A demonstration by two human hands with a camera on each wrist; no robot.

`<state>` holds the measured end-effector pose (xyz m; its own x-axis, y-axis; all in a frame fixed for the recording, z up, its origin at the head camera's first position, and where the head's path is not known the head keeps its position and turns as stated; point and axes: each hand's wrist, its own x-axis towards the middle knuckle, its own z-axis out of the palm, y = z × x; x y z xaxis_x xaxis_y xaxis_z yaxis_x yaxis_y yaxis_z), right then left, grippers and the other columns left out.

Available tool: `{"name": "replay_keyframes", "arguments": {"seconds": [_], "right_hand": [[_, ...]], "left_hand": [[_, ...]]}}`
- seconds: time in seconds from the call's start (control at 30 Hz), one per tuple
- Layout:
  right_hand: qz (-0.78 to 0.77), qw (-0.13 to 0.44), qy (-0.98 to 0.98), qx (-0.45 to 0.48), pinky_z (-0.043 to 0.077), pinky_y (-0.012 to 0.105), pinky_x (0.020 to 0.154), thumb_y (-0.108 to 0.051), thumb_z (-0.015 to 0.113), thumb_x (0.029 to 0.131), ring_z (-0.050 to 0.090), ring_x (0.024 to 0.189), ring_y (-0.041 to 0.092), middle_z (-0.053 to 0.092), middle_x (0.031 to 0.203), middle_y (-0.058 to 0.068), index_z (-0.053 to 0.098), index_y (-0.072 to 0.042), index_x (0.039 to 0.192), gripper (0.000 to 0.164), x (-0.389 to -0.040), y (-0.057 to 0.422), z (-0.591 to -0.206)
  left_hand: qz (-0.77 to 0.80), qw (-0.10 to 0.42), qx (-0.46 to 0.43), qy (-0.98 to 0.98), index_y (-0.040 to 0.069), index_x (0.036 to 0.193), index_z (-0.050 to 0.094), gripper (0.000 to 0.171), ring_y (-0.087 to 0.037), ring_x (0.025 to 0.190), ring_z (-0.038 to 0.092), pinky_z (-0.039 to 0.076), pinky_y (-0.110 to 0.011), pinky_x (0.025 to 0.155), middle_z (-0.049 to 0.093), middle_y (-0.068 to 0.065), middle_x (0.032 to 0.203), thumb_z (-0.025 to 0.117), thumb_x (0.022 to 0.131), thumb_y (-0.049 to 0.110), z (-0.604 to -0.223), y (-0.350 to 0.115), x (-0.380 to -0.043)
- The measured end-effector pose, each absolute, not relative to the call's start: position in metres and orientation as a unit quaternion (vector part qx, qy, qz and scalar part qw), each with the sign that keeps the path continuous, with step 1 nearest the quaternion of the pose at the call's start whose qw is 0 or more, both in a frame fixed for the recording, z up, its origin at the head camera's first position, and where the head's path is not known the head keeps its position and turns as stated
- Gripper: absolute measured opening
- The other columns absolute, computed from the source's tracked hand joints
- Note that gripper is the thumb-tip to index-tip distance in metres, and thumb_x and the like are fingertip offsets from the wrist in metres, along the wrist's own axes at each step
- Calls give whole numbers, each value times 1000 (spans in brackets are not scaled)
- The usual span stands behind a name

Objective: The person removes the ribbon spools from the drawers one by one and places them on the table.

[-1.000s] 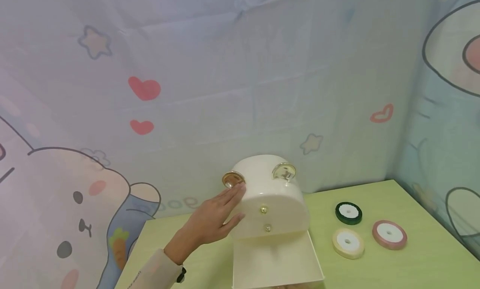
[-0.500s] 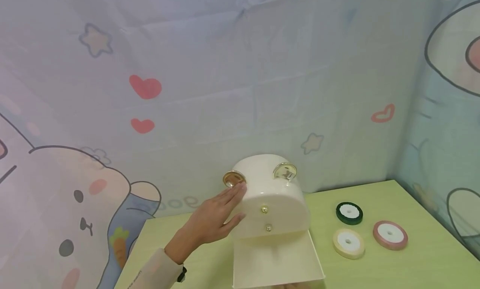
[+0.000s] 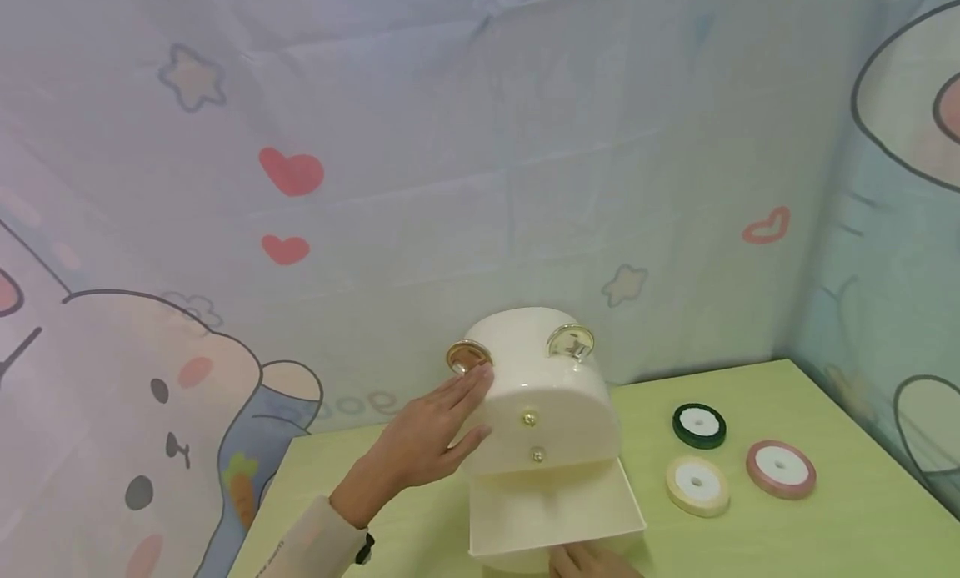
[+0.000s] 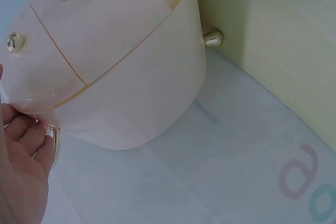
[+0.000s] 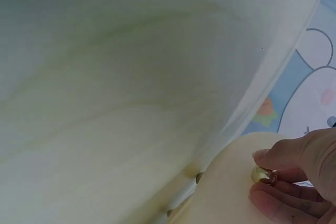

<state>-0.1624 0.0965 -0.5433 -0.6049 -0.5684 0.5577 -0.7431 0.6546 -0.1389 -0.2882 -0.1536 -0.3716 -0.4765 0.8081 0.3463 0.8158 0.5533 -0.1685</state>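
Note:
A glossy cream storage box point(image 3: 525, 340) with a rounded top stands on the table, carrying two gold bell-shaped pieces point(image 3: 572, 343). Two small gold knobs point(image 3: 529, 419) dot its upper front. Below them a drawer point(image 3: 555, 507) is pulled out, its visible inside bare. My left hand point(image 3: 431, 436) rests with straight fingers on the box's upper left side, just under the left gold piece point(image 3: 468, 358). At the drawer's front my right hand point(image 3: 588, 561) is partly cut off by the frame. In the right wrist view, its thumb and fingers pinch the drawer's gold knob point(image 5: 261, 176).
To the right of the box lie three ribbon rolls: dark green point(image 3: 699, 426), cream point(image 3: 697, 486) and dusty pink point(image 3: 781, 469). The green tabletop point(image 3: 795, 403) meets a cartoon-printed cloth backdrop point(image 3: 450, 144) at the back and right.
The drawer has slid a little toward the box, and my right hand has moved in with it, showing more. My left hand keeps its place on the box.

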Motion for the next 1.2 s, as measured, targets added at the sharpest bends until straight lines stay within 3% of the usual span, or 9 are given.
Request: {"name": "replay_keyframes", "arguments": {"seconds": [0.1,0.23,0.33,0.4,0.57,0.73,1.2], "right_hand": [[101,295,-863,397,26,4,56,-33,79,93,31,67,-8,45,79,-14,56,-19,86,28,-168,96,-542],[-44,368,-826,426,36,12,57,-33,78,86,39,67,1,48,82,-5,61,-15,81,26,-179,97,-537],[-100,412,-800,425,40,16,56,-29,66,92,41,66,4,49,84,-2,64,-14,77,21,-185,98,-535],[-107,424,-793,424,41,17,55,-23,53,101,43,66,5,50,84,-1,66,-13,77,29,-189,98,-535],[-98,438,-790,418,46,18,57,-13,26,111,49,71,9,57,87,3,74,-6,82,56,-196,96,-532],[-97,454,-790,402,49,21,59,1,13,105,50,70,11,56,85,4,74,-2,86,64,-205,95,-530],[-126,442,-805,375,50,21,59,10,7,103,52,69,10,58,87,3,76,-7,89,73,-226,93,-530]], "left_hand": [[-13,199,-474,-858,6,165,34,65,-27,155,44,45,-44,121,39,-12,170,51,111,39,-372,-153,-288],[-15,198,-472,-859,6,165,34,66,-28,155,44,45,-44,121,39,-12,170,51,111,39,-373,-153,-287],[-17,195,-473,-859,6,165,33,66,-28,155,44,45,-45,121,38,-12,170,51,111,40,-373,-152,-286],[-19,193,-475,-858,5,165,33,66,-28,155,43,45,-45,121,38,-13,170,51,111,40,-373,-152,-286],[-22,192,-474,-859,6,165,32,67,-28,156,43,46,-45,121,37,-12,171,52,110,39,-373,-152,-287],[-23,187,-471,-862,7,166,31,68,-28,156,41,45,-45,121,36,-11,171,52,110,39,-373,-152,-288],[-19,185,-458,-869,9,167,29,68,-26,156,42,45,-44,121,35,-9,172,50,111,41,-374,-152,-287]]}}
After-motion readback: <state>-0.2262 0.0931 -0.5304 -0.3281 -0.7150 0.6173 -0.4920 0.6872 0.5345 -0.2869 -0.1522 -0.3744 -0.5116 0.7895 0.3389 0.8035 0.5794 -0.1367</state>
